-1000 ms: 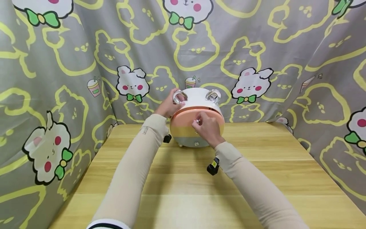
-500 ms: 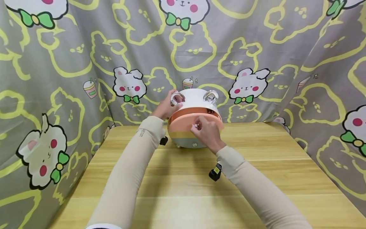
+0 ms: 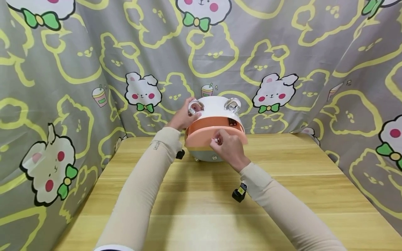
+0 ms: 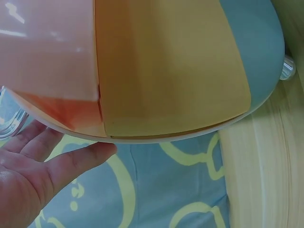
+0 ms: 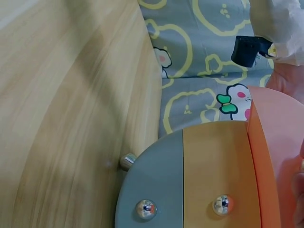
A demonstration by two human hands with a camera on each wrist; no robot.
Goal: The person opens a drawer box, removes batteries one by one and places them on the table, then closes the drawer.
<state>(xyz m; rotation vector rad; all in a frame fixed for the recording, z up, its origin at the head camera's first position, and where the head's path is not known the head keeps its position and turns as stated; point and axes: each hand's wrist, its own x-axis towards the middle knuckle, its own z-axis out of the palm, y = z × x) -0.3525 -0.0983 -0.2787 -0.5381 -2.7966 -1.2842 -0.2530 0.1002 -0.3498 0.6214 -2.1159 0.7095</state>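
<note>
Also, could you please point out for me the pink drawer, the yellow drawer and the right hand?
Pink drawer [image 3: 200,138]: head view, on the left part of its front panel.
Yellow drawer [image 4: 171,71]: left wrist view, about the middle of its front panel.
Right hand [image 3: 230,147]: head view, on the back of it.

The person's right hand pinches a small knob on the pink drawer, which stands partly out. Just behind these fingers, something dark shows in the opening; below them sits a lower knob. The left hand grips the white box, a silvery ring beside its fingers. Beyond the fingers of both hands hangs a patterned curtain.
</note>
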